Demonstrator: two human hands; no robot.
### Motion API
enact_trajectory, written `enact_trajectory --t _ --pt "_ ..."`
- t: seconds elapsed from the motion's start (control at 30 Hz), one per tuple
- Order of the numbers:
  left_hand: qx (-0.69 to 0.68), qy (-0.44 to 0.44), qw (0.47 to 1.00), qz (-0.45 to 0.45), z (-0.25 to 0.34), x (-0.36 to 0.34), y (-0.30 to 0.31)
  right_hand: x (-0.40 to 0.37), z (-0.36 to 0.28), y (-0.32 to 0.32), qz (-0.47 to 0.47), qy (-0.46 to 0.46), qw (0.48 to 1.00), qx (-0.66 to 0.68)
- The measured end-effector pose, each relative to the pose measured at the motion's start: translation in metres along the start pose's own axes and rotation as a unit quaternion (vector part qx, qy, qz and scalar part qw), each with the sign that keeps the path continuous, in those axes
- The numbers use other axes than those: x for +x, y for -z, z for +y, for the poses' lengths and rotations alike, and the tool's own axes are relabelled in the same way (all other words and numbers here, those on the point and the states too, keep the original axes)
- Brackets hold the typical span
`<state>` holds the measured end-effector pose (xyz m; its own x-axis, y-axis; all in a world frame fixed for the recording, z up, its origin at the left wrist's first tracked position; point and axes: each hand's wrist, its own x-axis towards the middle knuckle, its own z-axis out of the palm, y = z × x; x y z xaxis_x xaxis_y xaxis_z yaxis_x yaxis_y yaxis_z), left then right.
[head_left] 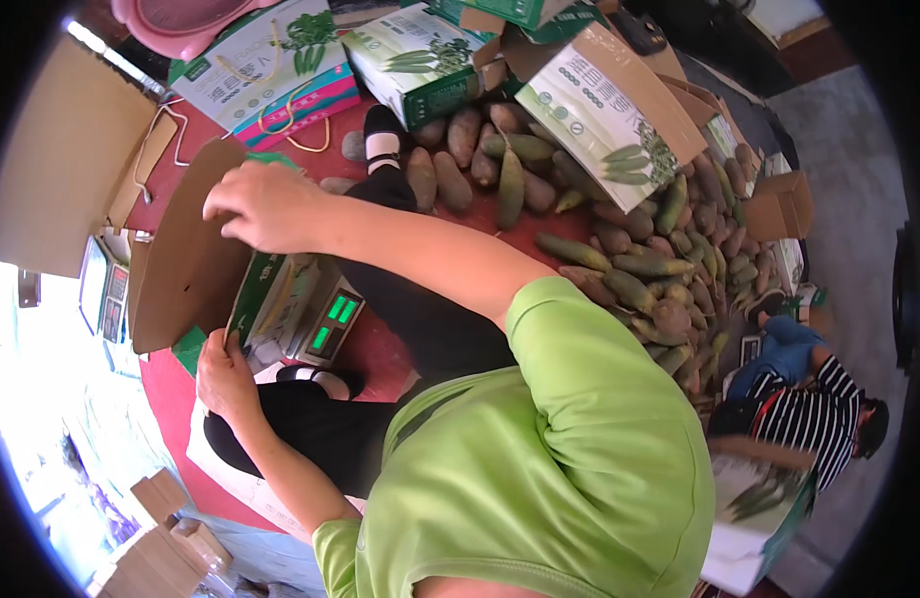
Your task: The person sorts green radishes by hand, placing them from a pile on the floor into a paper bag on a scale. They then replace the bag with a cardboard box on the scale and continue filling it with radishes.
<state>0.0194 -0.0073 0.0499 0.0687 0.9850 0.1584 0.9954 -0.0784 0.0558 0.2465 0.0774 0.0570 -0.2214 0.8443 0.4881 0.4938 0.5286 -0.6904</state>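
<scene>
In front of my knees stands a cardboard box (186, 254) with its brown flaps up and green printed sides. My left hand (228, 381) is closed round its near edge, fingers bent over the cardboard. Above the opposite end, my right hand (271, 204) reaches across, fingers loosely bent and apart, overlapping the brown flap. The inside of the box is hidden from this angle. Right beside it a digital scale (330, 324) shows lit green numbers, its platform partly covered by the box.
Long green and earth-brown root vegetables (629, 264) are heaped on the red floor covering. Printed cartons (600, 110) and a gift box (266, 65) stand beyond my feet. Another scale (106, 289) is at the left. A person in a striped top (804, 419) sits at the right.
</scene>
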Motion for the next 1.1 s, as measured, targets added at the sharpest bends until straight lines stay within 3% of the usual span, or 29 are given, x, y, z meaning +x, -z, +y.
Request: enact_trajectory --t 0.03,0.13,0.2,0.33,0.43,0.53,0.67,0.8,0.97,1.03,1.1 --pt "-0.001 -0.009 1.0 -0.005 -0.002 0.0 -0.002 -0.011 0.005 0.013 0.101 0.041 0.994 0.011" --pt "0.022 -0.01 1.0 0.015 -0.005 0.0 -0.006 -0.053 0.038 0.047 0.195 -0.008 0.981 0.011" --pt "0.029 -0.016 0.999 0.01 -0.007 -0.001 -0.009 -0.102 0.061 0.064 0.194 -0.135 0.972 0.004" --pt "0.028 -0.02 0.999 0.002 -0.009 0.0 -0.011 -0.23 0.128 0.076 0.125 -0.304 0.936 -0.124" --pt "0.031 -0.024 0.999 0.008 -0.014 0.0 -0.015 -0.331 0.155 0.076 0.073 -0.48 0.859 -0.159" --pt "0.034 -0.021 0.999 0.002 -0.014 0.002 -0.015 -0.404 0.154 0.064 0.026 -0.59 0.791 -0.161" --pt "0.034 -0.017 0.999 0.001 -0.02 0.003 -0.019 -0.461 0.142 0.038 -0.063 -0.641 0.751 -0.146" --pt "0.015 -0.049 0.999 0.014 -0.025 0.002 -0.021 -0.471 0.136 0.025 -0.166 -0.675 0.702 -0.156" --pt "0.026 -0.044 0.999 0.015 -0.026 0.002 -0.022 -0.46 0.139 0.053 -0.205 -0.625 0.7 -0.278" --pt "0.023 -0.045 0.999 0.013 -0.027 0.003 -0.022 -0.458 0.145 0.079 -0.23 -0.617 0.665 -0.353" --pt "0.02 -0.045 0.999 0.011 -0.026 0.003 -0.022 -0.466 0.147 0.104 -0.178 -0.625 0.655 -0.386"
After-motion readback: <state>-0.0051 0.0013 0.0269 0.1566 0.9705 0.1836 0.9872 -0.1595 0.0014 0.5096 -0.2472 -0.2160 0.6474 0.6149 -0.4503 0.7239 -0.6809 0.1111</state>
